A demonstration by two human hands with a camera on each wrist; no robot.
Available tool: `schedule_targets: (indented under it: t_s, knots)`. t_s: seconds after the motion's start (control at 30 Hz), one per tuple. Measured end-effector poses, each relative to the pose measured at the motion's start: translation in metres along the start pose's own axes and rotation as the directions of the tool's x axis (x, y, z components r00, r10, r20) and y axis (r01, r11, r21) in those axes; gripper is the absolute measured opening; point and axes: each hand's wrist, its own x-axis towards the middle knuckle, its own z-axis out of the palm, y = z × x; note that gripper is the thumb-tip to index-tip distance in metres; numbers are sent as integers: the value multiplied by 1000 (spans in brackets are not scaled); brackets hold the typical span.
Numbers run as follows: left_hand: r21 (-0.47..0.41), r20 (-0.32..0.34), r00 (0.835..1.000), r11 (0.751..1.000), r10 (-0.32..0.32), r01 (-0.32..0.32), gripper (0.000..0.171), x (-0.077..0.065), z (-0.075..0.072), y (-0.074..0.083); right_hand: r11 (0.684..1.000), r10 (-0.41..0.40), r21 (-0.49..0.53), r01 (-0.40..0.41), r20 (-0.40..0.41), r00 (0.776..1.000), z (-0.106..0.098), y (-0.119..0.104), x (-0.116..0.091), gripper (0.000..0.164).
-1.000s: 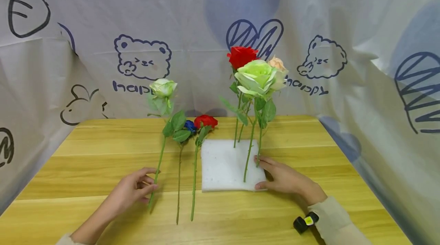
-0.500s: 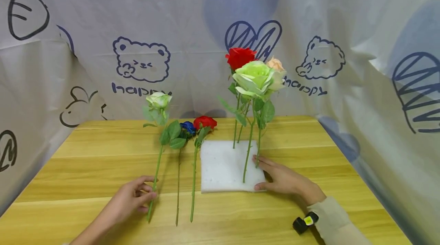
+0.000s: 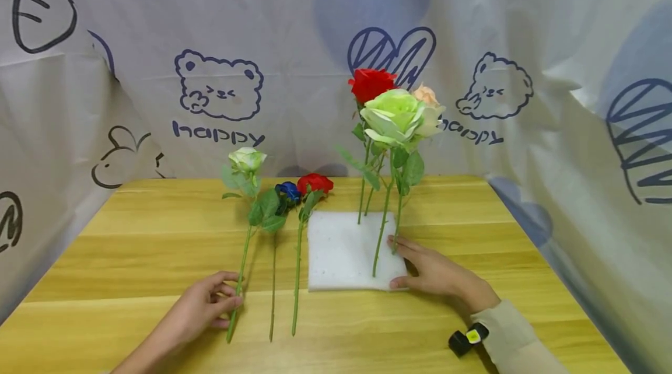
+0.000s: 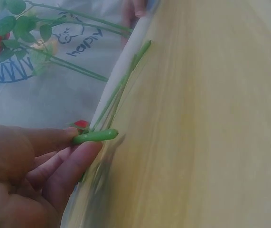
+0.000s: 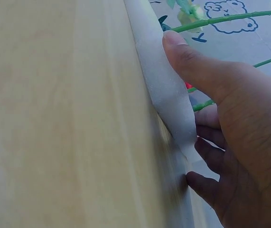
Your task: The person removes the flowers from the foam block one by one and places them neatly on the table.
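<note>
My left hand (image 3: 202, 307) pinches the lower stem of a pale green-white rose (image 3: 248, 159), which leans slightly right with its head up. In the left wrist view, the green stem's cut end (image 4: 97, 137) sticks out between thumb and fingers, close over the table. My right hand (image 3: 433, 269) grips the right edge of a white foam block (image 3: 336, 257). In the right wrist view its thumb presses the foam's top face while the other fingers lie along the side. Standing in the foam are a red rose (image 3: 371, 86), a large green rose (image 3: 395, 117) and a peach rose (image 3: 425, 95).
A blue rose (image 3: 289, 190) and another red rose (image 3: 315, 184) lie on the wooden table (image 3: 131, 245), stems toward me, between the left hand and the foam. A black device with a yellow mark (image 3: 467, 339) is at the right wrist. A printed curtain (image 3: 304, 105) hangs behind.
My left hand has come down and toward me with the pale rose, whose head now sits lower. The right hand and the foam block have stayed put.
</note>
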Motion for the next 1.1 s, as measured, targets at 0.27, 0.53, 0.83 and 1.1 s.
schedule_targets:
  t_s: [0.27, 0.53, 0.83, 1.1]
  knots:
    - [-16, 40, 999, 999, -31, 31, 57, -2, -2, 2, 1000, 4, 4, -4, 1, 1000, -1, 0, 0, 97]
    - [-32, 108, 994, 999, -31, 34, 58, -3, -2, -1, 1000, 24, 9, -24, 10, 1000, -1, -1, -1, 98]
    - [-11, 122, 992, 999, -32, 34, 59, -2, 1, -4, 1000, 15, 21, -15, 5, 1000, -1, -2, -1, 97]
    - [43, 103, 993, 997, -61, 57, 65, -1, 2, -5, 1000, 29, 11, -29, 5, 1000, -1, -2, -1, 98]
